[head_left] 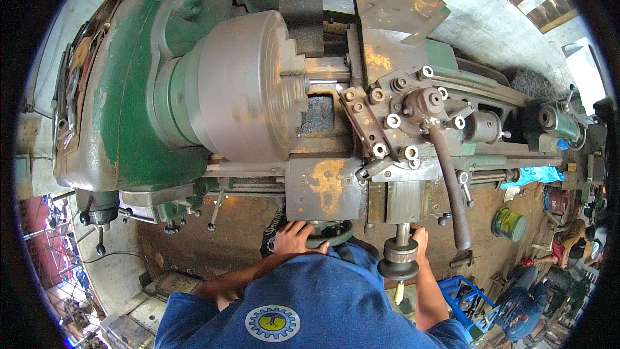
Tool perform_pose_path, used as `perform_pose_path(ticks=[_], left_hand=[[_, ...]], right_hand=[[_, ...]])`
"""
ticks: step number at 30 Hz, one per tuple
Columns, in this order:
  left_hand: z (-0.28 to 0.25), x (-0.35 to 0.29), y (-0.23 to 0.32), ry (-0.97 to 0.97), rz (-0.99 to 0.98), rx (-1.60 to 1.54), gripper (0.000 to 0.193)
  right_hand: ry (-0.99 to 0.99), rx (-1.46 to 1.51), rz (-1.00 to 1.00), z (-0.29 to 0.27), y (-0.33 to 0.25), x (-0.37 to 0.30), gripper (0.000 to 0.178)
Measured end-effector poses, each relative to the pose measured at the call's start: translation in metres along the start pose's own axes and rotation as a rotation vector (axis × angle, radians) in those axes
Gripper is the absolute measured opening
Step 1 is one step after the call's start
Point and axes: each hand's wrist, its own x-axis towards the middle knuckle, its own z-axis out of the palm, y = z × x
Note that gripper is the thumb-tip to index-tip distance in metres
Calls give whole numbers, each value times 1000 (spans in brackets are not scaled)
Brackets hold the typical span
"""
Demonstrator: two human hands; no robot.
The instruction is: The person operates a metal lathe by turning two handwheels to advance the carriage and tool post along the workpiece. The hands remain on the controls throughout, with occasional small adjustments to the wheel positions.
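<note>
My left hand is closed on the rim of a dark green handwheel at the front of a metal lathe. My right hand is beside the cross-slide crank, a shaft with a dial and a pale yellow handle. Its fingers curl in toward the machine's front, and what they grip is hidden. Beyond my hands, a large grey chuck holds a thin metal rod. To the right of the rod stands the bolted tool post, with a long brown clamp lever slanting down toward me.
The green headstock fills the left, with loose tools along its top. A tailstock sits far right. On the floor are a green bucket and a blue crate. Another person is at the right edge.
</note>
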Motion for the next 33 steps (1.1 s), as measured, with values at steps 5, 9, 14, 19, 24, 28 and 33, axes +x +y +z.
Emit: perform_pose_path(ticks=[5,9,14,19,24,28,33], left_hand=[[0,0,-2,6,6,-20,67],[-1,-2,-1,15,-8,-31,65],[0,-1,-1,5,-15,-12,65],[2,0,-2,92,34,-14,57],[4,-1,-4,98,23,-30,49],[7,0,-8,146,69,-18,49],[9,0,-8,212,107,15,54]], right_hand=[[-2,7,61,1,4,2,51],[25,-27,44,3,8,3,51],[-134,-99,207,3,14,5,54],[-37,-127,106,8,24,6,48],[-34,-197,79,9,32,11,40],[-45,-171,106,8,28,12,36],[-23,-203,62,6,18,10,37]])
